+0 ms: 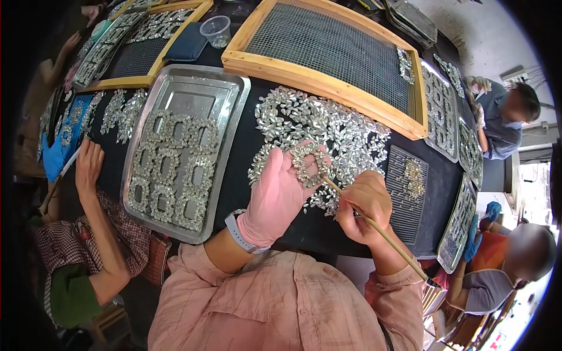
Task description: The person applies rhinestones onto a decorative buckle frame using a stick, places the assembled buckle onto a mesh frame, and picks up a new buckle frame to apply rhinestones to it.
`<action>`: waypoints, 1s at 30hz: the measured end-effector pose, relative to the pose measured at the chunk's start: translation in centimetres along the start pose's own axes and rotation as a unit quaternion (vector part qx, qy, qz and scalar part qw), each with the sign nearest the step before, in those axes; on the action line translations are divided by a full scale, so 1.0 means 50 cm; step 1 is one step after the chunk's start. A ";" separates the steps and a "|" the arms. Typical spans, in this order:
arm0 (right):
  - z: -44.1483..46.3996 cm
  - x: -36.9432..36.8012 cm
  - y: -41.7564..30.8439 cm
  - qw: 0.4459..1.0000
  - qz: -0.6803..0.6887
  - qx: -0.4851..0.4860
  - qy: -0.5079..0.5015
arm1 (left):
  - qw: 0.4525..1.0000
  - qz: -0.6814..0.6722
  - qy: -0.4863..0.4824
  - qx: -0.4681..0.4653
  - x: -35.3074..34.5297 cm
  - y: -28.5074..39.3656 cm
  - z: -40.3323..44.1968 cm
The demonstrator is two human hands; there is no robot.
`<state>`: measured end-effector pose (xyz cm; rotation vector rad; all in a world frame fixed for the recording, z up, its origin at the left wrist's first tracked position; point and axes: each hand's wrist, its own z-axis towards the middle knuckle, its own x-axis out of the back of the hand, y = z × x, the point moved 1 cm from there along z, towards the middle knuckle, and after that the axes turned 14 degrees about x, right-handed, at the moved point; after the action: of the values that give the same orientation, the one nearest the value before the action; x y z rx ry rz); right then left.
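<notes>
My left hand [270, 196], in a pink glove, is closed around the edge of a ring-shaped piece [297, 165] covered with shiny stones. Bare, my right hand [367, 207] pinches a thin wooden stick [389, 238]. The stick's front tip meets the lower right side of the ring-shaped piece; its rear end looks dark. Loose silvery teardrop stones [333, 120] lie spread behind both hands. To the right of my right hand is a dark ribbed board [401, 213] with small golden bits [414, 178] on it.
A metal tray [231, 88] with rows of similar pieces lies left. Behind the stones stands a wooden-framed mesh screen [293, 67]. A clear plastic cup [216, 29] sits beyond. Co-workers sit left and right, one with blue gloves [472, 240]; more trays [453, 234] line the right edge.
</notes>
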<state>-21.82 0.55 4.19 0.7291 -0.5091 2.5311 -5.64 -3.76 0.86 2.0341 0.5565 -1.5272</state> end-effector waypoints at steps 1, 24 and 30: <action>0.000 0.000 0.000 1.000 0.001 0.000 0.002 | 1.000 -0.002 0.002 0.001 -0.001 0.000 0.000; -0.001 0.001 0.001 1.000 0.010 -0.005 0.013 | 1.000 0.016 -0.007 0.007 0.004 0.000 0.002; -0.032 0.022 0.016 0.981 -0.040 -0.186 0.037 | 1.000 -0.010 0.005 -0.017 -0.001 0.007 -0.003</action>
<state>-23.72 0.96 3.39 0.5027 -0.8767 2.2847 -5.32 -3.95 1.02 2.0171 0.6059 -1.5096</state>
